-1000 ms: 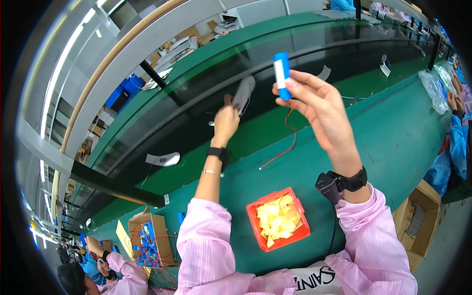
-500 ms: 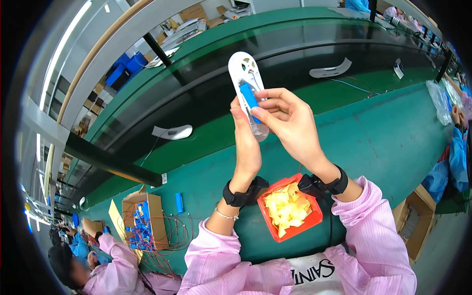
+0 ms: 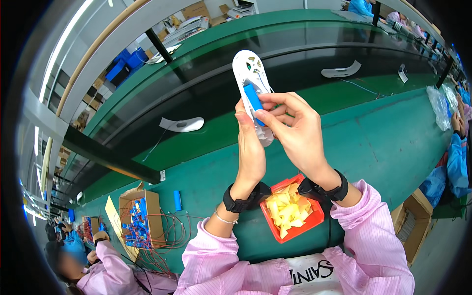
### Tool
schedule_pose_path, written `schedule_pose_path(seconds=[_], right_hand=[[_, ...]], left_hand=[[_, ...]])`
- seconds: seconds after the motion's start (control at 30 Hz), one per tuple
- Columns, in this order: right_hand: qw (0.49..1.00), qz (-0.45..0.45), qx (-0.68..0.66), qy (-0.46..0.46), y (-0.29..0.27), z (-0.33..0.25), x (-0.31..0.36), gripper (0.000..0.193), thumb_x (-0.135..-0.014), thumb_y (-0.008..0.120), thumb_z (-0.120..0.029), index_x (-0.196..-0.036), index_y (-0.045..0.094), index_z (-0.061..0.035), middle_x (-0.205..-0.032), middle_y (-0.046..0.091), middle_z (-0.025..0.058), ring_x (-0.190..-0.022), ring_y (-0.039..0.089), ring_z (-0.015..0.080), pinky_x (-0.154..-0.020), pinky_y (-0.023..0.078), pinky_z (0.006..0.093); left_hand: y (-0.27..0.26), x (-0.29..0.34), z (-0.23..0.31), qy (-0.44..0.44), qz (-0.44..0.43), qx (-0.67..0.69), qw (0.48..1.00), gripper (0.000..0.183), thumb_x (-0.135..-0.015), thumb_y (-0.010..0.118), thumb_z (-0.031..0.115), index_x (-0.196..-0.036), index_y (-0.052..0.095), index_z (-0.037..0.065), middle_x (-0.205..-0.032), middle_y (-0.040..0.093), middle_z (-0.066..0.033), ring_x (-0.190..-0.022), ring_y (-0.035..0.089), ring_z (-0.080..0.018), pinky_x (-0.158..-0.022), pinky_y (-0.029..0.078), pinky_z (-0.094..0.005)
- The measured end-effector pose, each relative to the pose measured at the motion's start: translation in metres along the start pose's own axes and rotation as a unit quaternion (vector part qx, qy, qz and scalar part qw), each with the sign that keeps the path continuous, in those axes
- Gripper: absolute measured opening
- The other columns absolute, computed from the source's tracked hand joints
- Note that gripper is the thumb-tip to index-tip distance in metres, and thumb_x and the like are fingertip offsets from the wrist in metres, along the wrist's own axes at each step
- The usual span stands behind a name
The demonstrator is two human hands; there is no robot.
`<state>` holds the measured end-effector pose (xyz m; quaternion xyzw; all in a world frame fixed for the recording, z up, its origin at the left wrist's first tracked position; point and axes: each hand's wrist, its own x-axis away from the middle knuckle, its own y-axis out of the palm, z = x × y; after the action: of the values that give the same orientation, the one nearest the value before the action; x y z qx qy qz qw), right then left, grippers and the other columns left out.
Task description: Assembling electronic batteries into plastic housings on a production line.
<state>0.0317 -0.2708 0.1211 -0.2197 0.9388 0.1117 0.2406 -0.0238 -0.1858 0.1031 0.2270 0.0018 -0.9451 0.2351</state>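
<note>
My left hand (image 3: pixel 250 140) is closed around the lower part of a long white plastic housing (image 3: pixel 243 69), which I hold tilted upright above the bench. A blue cylindrical battery (image 3: pixel 252 97) lies lengthwise against the open inside of the housing. My right hand (image 3: pixel 295 125) pinches the battery's lower half between thumb and fingers. Round cut-outs show at the housing's top end. Below my wrists stands a red tray (image 3: pixel 318 219) filled with yellow pieces (image 3: pixel 287 209), partly hidden by the black wrist straps.
A cardboard box (image 3: pixel 156 221) of blue batteries with red wires stands at left, one loose battery (image 3: pixel 177 200) beside it. White housings (image 3: pixel 184 125) (image 3: pixel 341 71) lie on the dark conveyor (image 3: pixel 295 61). A black post (image 3: pixel 113 156) crosses at left. A co-worker (image 3: pixel 110 270) sits lower left.
The white housings on the conveyor have shifted to the right. My hands have moved slightly right with the housing and battery, keeping the same grip.
</note>
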Motion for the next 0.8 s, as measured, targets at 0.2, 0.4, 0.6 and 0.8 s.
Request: schedule_pose_path(seconds=[0.2, 0.4, 0.6, 0.8], right_hand=[[0.996, -0.020, 0.073, -0.048, 0.000, -0.005, 0.005, 0.021, -0.085, 0.071, -0.003, -0.106, 0.072, 0.0023, -0.090, 0.063, 0.0075, -0.072, 0.062, 0.0135, -0.063, 0.051, 0.0259], [0.984, 0.031, 0.109, -0.139, -0.014, -0.005, -0.010, 0.041, -0.082, 0.076, -0.010, -0.120, 0.064, -0.0024, -0.102, 0.061, 0.0049, -0.084, 0.053, 0.0155, -0.069, 0.045, 0.0303], [0.950, -0.133, -0.263, 0.107, -0.031, -0.007, -0.024, 0.046, -0.090, 0.069, -0.006, -0.127, 0.043, 0.0025, -0.110, 0.066, 0.0172, -0.104, 0.067, 0.0235, -0.090, 0.056, 0.0371], [0.953, -0.079, -0.276, 0.096, -0.031, -0.001, -0.021, 0.044, -0.090, 0.069, -0.005, -0.126, 0.044, 0.0021, -0.108, 0.067, 0.0173, -0.099, 0.069, 0.0235, -0.087, 0.057, 0.0364]], left_hand=[[0.003, 0.003, -0.003, 0.030, 0.024, -0.025, 0.999, 0.062, -0.105, 0.017, 0.057, -0.135, 0.041, 0.008, -0.122, 0.053, -0.0072, -0.113, 0.052, -0.0159, -0.099, 0.042, -0.0316], [-0.007, -0.001, 0.018, -0.033, -0.019, 0.042, 0.998, 0.041, -0.106, 0.036, 0.037, -0.130, 0.034, 0.004, -0.095, 0.061, -0.0098, -0.064, 0.063, -0.0122, -0.052, 0.051, -0.0238], [-0.006, 0.012, 0.015, -0.067, -0.086, 0.023, 0.994, 0.033, -0.102, 0.051, 0.027, -0.120, 0.035, 0.004, -0.086, 0.063, -0.0124, -0.053, 0.061, -0.0130, -0.044, 0.049, -0.0240], [0.005, 0.009, 0.017, -0.041, -0.070, -0.094, 0.992, 0.029, -0.103, 0.049, 0.027, -0.113, 0.037, 0.003, -0.077, 0.062, -0.0107, -0.050, 0.061, -0.0128, -0.041, 0.046, -0.0240]])
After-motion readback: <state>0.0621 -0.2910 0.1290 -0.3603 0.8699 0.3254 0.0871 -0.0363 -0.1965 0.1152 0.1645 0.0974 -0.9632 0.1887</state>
